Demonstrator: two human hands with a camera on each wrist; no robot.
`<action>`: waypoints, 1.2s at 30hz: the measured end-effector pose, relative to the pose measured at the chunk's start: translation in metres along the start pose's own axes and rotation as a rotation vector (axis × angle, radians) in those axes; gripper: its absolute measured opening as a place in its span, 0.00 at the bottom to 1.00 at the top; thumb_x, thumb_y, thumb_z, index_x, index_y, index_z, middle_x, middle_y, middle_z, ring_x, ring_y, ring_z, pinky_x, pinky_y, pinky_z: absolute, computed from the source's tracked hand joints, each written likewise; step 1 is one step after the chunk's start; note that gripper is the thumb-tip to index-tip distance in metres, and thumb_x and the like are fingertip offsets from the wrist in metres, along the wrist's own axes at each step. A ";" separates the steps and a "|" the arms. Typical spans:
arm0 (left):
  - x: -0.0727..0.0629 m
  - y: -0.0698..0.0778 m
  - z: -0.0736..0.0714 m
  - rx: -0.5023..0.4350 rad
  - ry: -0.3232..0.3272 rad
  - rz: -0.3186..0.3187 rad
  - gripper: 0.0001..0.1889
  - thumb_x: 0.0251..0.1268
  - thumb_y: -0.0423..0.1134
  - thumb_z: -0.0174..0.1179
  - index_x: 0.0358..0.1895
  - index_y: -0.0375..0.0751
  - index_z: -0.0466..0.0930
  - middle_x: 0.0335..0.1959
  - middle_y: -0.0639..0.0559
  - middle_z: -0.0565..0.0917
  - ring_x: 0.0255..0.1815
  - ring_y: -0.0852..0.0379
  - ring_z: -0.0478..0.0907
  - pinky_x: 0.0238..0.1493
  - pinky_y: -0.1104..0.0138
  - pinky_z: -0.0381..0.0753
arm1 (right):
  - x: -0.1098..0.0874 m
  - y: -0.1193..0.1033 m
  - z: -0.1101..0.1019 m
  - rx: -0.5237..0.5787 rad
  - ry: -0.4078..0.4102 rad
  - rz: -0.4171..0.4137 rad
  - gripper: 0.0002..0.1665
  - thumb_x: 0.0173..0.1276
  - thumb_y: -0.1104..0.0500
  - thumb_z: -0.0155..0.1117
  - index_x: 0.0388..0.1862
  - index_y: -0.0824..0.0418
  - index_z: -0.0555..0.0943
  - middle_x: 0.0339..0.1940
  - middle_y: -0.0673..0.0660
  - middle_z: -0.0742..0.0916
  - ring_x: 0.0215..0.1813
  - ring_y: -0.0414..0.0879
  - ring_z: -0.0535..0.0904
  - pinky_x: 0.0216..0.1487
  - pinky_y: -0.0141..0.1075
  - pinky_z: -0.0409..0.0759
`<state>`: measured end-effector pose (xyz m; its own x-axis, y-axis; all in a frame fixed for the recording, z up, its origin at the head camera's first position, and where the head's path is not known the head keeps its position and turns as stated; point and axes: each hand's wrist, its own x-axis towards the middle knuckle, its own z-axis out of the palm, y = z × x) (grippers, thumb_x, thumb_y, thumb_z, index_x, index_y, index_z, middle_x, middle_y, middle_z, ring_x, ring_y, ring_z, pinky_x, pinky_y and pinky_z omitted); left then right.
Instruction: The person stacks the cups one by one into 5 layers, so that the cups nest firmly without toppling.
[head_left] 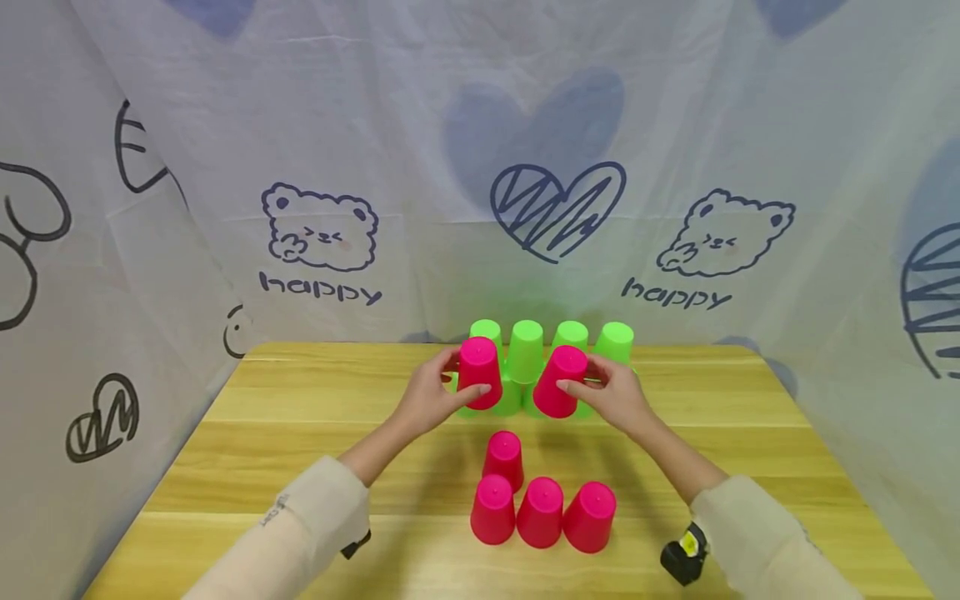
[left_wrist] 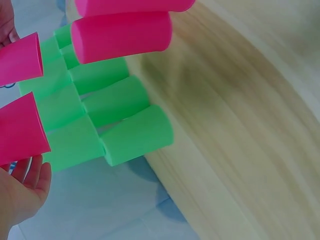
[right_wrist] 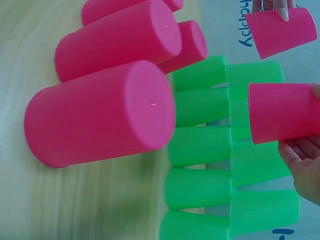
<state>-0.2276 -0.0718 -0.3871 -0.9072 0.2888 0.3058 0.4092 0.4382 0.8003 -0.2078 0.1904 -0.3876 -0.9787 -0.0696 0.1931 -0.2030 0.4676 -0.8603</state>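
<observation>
My left hand (head_left: 429, 396) grips an upside-down pink cup (head_left: 477, 375), with the thumb across its near side. A second upside-down pink cup (head_left: 557, 390), leaning a little, is held between the thumb and fingers of my right hand (head_left: 621, 395). Both cups are raised off the table and overlap the green cups behind them in the head view. Those upside-down green cups form two tiers: an upper row (head_left: 526, 354) standing on a lower row (right_wrist: 200, 147). From the right wrist view, the right hand's cup (right_wrist: 285, 112) shows beside the upper tier.
Nearer on the wooden table (head_left: 300, 417), three upside-down pink cups (head_left: 540, 512) stand in a row, with one more pink cup (head_left: 503, 458) behind the left one. A white printed cloth (head_left: 450, 267) hangs behind the table and at both sides.
</observation>
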 end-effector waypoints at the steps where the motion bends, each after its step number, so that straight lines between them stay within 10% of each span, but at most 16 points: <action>1: 0.001 0.001 0.000 0.003 0.004 0.006 0.28 0.51 0.38 0.68 0.56 0.35 0.72 0.47 0.43 0.82 0.48 0.49 0.77 0.47 0.60 0.78 | 0.001 -0.002 -0.001 0.004 0.001 -0.003 0.24 0.59 0.60 0.67 0.53 0.69 0.76 0.48 0.68 0.83 0.51 0.58 0.80 0.52 0.43 0.80; 20: 0.026 0.016 -0.006 -0.010 0.044 0.061 0.25 0.52 0.38 0.67 0.54 0.33 0.72 0.45 0.39 0.81 0.47 0.45 0.77 0.50 0.51 0.78 | 0.016 -0.027 -0.009 0.022 0.076 -0.039 0.25 0.60 0.59 0.66 0.55 0.68 0.76 0.48 0.67 0.82 0.51 0.56 0.79 0.52 0.37 0.80; 36: 0.049 0.029 -0.007 -0.008 0.053 -0.020 0.28 0.55 0.39 0.65 0.59 0.34 0.69 0.51 0.40 0.79 0.51 0.45 0.76 0.50 0.57 0.80 | 0.033 -0.040 -0.010 0.055 0.163 0.007 0.27 0.60 0.56 0.67 0.57 0.64 0.76 0.52 0.64 0.83 0.54 0.54 0.78 0.53 0.38 0.80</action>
<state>-0.2613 -0.0512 -0.3453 -0.9191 0.2346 0.3166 0.3906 0.4366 0.8104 -0.2320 0.1784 -0.3420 -0.9632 0.0797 0.2568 -0.2016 0.4182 -0.8857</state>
